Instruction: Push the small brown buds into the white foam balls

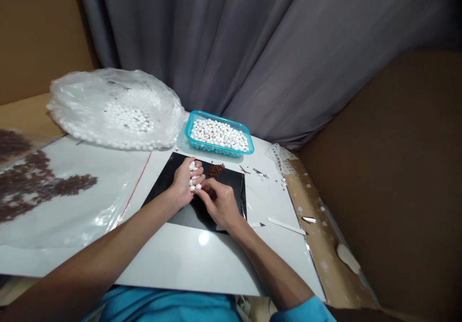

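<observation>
Several small white balls point(195, 186) are gathered in my left hand point(184, 180), whose fingers curl round them above a black sheet point(236, 187). Close against it, my right hand point(221, 201) has thumb and forefinger pinched at the lowest balls; whatever sits between those fingertips is hidden. On the sheet just beyond my hands lies a small heap of reddish-brown pieces point(216, 170). A turquoise basket point(249, 141) full of similar white balls point(220, 134) stands behind the sheet.
A large clear bag of white balls point(132, 115) rests at the back left. Nearer on the left is a flat clear bag point(104, 187) with dark brown clusters point(43, 185). Dark twig-like bits point(259, 172), lace point(281, 156) and a white pencil-like stick point(287, 226) lie at the right.
</observation>
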Motion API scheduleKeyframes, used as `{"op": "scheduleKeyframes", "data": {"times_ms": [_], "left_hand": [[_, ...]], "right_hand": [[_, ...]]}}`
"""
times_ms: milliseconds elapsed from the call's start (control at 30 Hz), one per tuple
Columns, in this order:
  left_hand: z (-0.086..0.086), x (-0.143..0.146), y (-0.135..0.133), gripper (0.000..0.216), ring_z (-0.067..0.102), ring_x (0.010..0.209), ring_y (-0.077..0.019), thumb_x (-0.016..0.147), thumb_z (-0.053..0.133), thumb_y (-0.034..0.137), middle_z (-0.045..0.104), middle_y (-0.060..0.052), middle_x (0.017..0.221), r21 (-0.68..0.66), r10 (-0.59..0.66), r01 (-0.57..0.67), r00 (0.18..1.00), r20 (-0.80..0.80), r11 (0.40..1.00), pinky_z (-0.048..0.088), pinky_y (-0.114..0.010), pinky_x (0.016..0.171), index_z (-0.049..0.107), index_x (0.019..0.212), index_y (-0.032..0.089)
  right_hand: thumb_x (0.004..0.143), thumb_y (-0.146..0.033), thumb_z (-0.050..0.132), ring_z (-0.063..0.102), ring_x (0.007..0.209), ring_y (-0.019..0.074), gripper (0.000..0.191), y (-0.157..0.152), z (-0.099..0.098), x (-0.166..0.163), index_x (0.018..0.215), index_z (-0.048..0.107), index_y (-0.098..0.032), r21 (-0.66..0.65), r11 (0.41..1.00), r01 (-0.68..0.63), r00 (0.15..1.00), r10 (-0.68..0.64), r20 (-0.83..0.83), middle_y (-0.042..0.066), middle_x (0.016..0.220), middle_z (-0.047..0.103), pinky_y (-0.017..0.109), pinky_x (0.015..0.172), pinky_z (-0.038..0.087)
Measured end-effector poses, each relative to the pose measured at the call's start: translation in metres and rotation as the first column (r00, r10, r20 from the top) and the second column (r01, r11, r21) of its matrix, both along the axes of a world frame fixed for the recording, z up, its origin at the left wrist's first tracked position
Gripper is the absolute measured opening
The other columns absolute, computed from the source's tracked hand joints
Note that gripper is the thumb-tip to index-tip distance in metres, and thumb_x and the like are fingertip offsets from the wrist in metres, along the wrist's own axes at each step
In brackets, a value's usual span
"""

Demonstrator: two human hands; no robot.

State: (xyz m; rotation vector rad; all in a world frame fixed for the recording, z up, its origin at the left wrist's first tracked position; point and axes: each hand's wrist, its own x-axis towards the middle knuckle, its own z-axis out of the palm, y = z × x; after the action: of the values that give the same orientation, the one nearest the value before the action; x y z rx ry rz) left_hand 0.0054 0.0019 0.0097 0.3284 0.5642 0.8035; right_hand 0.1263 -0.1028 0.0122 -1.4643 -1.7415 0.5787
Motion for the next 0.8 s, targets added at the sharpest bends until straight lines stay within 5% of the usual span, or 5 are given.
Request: {"op": "scheduleKeyframes", "data": {"times_ms": [167,333,567,800], "left_hand": [[0.001,-0.003,0.001,0.032,0.026,0.031,-0.0063,0.092,0.06,0.042,0.028,0.011,0.049,0.127,-0.082,0.106,0.98,-0.179,0.986,0.013,-0.017,0.031,0.042,0.072,0.023],[0.003,0.007,-0.014,0.045,0.03,0.034,-0.0054,0.09,0.068,0.059,0.037,0.008,0.053,0.285,-0.215,0.335,0.9,-0.38,0.898,0.015,-0.015,0.031,0.052,0.075,0.02],[-0.003,0.014,-0.025,0.051,0.029,0.041,-0.0061,0.09,0.066,0.067,0.037,0.006,0.059,0.397,-0.334,0.524,0.826,-0.455,0.754,0.019,-0.016,0.035,0.055,0.076,0.02],[0.003,0.003,-0.023,0.049,0.04,0.048,-0.0102,0.094,0.064,0.06,0.047,0.001,0.058,0.652,-0.029,0.534,0.784,-0.62,0.539,0.025,-0.02,0.04,0.055,0.068,0.019]], "right_hand": [[0.102,-0.047,0.063,0.063,0.069,0.02,0.028,-0.002,0.007,0.012,0.113,0.074,-0.024,0.02,1.0,0.014,0.999,-0.014,-0.03,0.004,0.084,0.073,0.029,0.066,0.048],[0.098,-0.049,0.069,0.061,0.066,0.02,0.026,0.002,0.011,0.04,0.104,0.075,-0.024,0.053,0.99,0.133,0.988,-0.128,-0.087,0.003,0.08,0.072,0.03,0.066,0.047],[0.093,-0.052,0.074,0.053,0.063,0.0158,0.035,0.005,0.009,0.065,0.08,0.073,-0.019,-0.053,0.998,-0.027,0.992,0.02,-0.124,0.001,0.071,0.068,0.027,0.063,0.041],[0.091,-0.052,0.077,0.051,0.061,0.0136,0.041,0.009,-0.001,0.074,0.07,0.067,-0.018,-0.109,0.994,0.027,0.999,-0.029,-0.016,-0.002,0.063,0.061,0.025,0.06,0.036]]}}
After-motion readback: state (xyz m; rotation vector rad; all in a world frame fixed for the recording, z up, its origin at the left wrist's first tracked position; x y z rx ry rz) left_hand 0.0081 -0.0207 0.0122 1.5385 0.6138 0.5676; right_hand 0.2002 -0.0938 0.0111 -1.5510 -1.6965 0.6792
